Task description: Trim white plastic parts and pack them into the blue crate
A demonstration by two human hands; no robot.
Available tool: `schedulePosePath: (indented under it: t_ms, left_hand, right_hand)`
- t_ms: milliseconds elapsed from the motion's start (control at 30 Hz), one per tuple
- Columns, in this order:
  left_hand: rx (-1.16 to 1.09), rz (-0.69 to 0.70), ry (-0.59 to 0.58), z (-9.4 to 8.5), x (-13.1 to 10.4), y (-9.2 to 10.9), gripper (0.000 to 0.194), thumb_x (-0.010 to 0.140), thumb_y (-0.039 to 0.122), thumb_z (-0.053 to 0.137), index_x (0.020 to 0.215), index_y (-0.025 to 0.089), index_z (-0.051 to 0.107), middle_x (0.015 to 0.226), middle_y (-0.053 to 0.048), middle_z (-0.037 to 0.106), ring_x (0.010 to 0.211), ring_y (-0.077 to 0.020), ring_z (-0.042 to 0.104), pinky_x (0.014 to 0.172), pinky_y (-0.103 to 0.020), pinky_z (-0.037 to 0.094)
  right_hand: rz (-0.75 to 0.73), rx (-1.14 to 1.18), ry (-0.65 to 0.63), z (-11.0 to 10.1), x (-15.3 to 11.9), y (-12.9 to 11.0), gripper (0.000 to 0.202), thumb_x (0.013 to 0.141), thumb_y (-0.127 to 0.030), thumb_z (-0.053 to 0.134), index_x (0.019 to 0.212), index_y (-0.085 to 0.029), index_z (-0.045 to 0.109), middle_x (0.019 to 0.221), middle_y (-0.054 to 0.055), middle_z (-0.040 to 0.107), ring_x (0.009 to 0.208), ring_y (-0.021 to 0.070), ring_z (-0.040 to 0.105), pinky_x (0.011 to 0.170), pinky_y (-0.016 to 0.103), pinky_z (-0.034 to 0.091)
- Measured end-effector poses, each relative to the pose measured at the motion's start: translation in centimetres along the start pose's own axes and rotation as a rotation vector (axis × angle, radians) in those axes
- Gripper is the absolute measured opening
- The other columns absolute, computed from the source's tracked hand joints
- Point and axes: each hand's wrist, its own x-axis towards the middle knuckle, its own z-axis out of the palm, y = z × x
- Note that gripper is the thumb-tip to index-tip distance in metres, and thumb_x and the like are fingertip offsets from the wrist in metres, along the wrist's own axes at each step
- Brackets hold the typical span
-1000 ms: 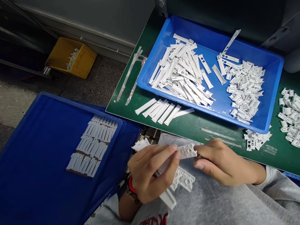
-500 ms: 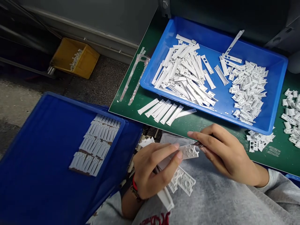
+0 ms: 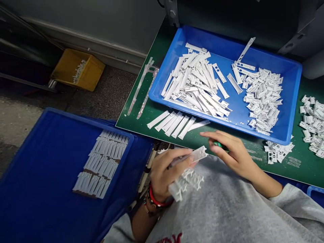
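My left hand is closed around several long white plastic parts. One plastic part sticks out between thumb and forefinger toward the right, its holed end showing. More white parts, blurred, fan out below the fingers. To the right, my right hand stands apart from them with its forefinger stretched out. Between its curled fingers shows a small green object, mostly hidden, perhaps a tool handle. On the green table's front edge, just beyond my hands, lies a row of white strips.
A blue tray on the green table holds piled long strips and small clips. More clips lie at the right. A blue bin at left carries rows of white parts. A yellow bin stands on the floor.
My right hand has drawn back from the part's end and opened a little. My left hand has turned, tilting its white parts upward. The view has shifted slightly.
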Motion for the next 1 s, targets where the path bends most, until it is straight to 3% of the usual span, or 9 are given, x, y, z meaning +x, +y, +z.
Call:
schedulePosePath:
  t_ms: [100, 200, 300, 367, 400, 567, 700, 800, 1000]
  left_hand:
    - [-0.106, 0.045, -0.081, 1.7, 0.6, -1.2, 0.009, 0.089, 0.021, 0.061, 0.096, 0.019, 0.066, 0.094, -0.006, 0.072, 0.078, -0.0154, 0.071, 0.065, -0.026, 0.058]
    - [-0.315, -0.106, -0.134, 2.5, 0.8, -2.0, 0.008, 0.088, 0.027, 0.063, 0.087, 0.018, 0.065, 0.093, -0.007, 0.073, 0.081, -0.0164, 0.071, 0.07, -0.027, 0.058]
    - [-0.419, -0.487, 0.147, 2.3, 0.8, -3.2, 0.018, 0.09, 0.029, 0.058, 0.076, 0.019, 0.06, 0.081, -0.003, 0.068, 0.068, -0.0127, 0.065, 0.064, -0.026, 0.054]
    - [-0.534, -0.762, 0.349, 1.8, 0.9, -4.2, 0.023, 0.088, 0.032, 0.06, 0.071, 0.018, 0.053, 0.067, 0.003, 0.056, 0.052, -0.0079, 0.051, 0.048, -0.021, 0.044]
    - [-0.624, -0.865, 0.376, 1.7, 1.1, -4.6, 0.024, 0.085, 0.033, 0.063, 0.071, 0.019, 0.051, 0.063, 0.005, 0.049, 0.047, -0.0062, 0.044, 0.043, -0.019, 0.037]
    - [-1.0, -1.051, 0.04, 2.0, 1.8, -5.0, 0.032, 0.069, 0.029, 0.076, 0.089, 0.017, 0.054, 0.075, 0.003, 0.052, 0.051, -0.0048, 0.042, 0.042, -0.018, 0.033]
    - [-1.112, -1.037, -0.082, 2.6, 1.9, -4.3, 0.027, 0.073, 0.032, 0.071, 0.087, 0.015, 0.056, 0.079, 0.0, 0.053, 0.055, -0.0064, 0.044, 0.044, -0.02, 0.033]
    - [-1.127, -1.011, -0.16, 2.5, 1.9, -3.9, 0.026, 0.079, 0.035, 0.069, 0.092, 0.014, 0.06, 0.073, -0.001, 0.054, 0.055, -0.0087, 0.047, 0.047, -0.023, 0.037]
    - [-1.092, -0.941, -0.318, 1.9, 2.1, -3.1, 0.033, 0.083, 0.043, 0.066, 0.099, 0.014, 0.067, 0.068, -0.001, 0.054, 0.053, -0.0086, 0.046, 0.045, -0.022, 0.036]
  right_hand:
    - [0.037, 0.197, -0.058, -0.2, -0.4, 0.1, 0.034, 0.09, -0.043, 0.063, 0.115, -0.021, 0.066, 0.084, 0.002, 0.066, 0.068, 0.0123, 0.058, 0.062, 0.025, 0.049]
    - [0.181, 0.227, -0.003, -0.3, -1.2, 1.1, 0.024, 0.087, -0.042, 0.065, 0.089, -0.019, 0.072, 0.078, 0.002, 0.068, 0.064, 0.0118, 0.058, 0.059, 0.023, 0.047]
    - [0.37, 0.132, 0.151, -0.2, -2.2, 3.6, 0.027, 0.088, -0.043, 0.063, 0.087, -0.017, 0.073, 0.08, 0.004, 0.071, 0.064, 0.0132, 0.059, 0.056, 0.024, 0.045]
    - [0.46, 0.049, 0.212, 0.3, -2.7, 5.8, 0.029, 0.09, -0.043, 0.06, 0.091, -0.017, 0.072, 0.082, 0.005, 0.072, 0.064, 0.0146, 0.06, 0.058, 0.025, 0.046]
    - [0.478, 0.016, 0.215, 0.7, -2.8, 6.9, 0.03, 0.091, -0.043, 0.059, 0.093, -0.016, 0.072, 0.084, 0.006, 0.073, 0.067, 0.0155, 0.061, 0.061, 0.026, 0.048]
    - [0.42, -0.131, 0.14, 3.2, -2.3, 10.5, 0.028, 0.094, -0.034, 0.054, 0.109, -0.018, 0.071, 0.108, 0.01, 0.071, 0.097, 0.0221, 0.067, 0.087, 0.034, 0.052]
    - [0.437, -0.346, 0.122, 3.3, -2.6, 10.5, 0.036, 0.093, -0.03, 0.052, 0.128, -0.025, 0.062, 0.127, 0.012, 0.061, 0.107, 0.0271, 0.065, 0.088, 0.04, 0.054]
    - [0.418, -0.393, 0.095, 2.4, -3.3, 10.0, 0.035, 0.094, -0.028, 0.049, 0.127, -0.025, 0.062, 0.131, 0.013, 0.058, 0.102, 0.0263, 0.066, 0.083, 0.038, 0.055]
    - [0.418, -0.119, 0.133, 0.7, -3.0, 5.7, 0.019, 0.093, -0.036, 0.052, 0.099, -0.019, 0.058, 0.081, 0.002, 0.058, 0.069, 0.0159, 0.057, 0.063, 0.027, 0.047]
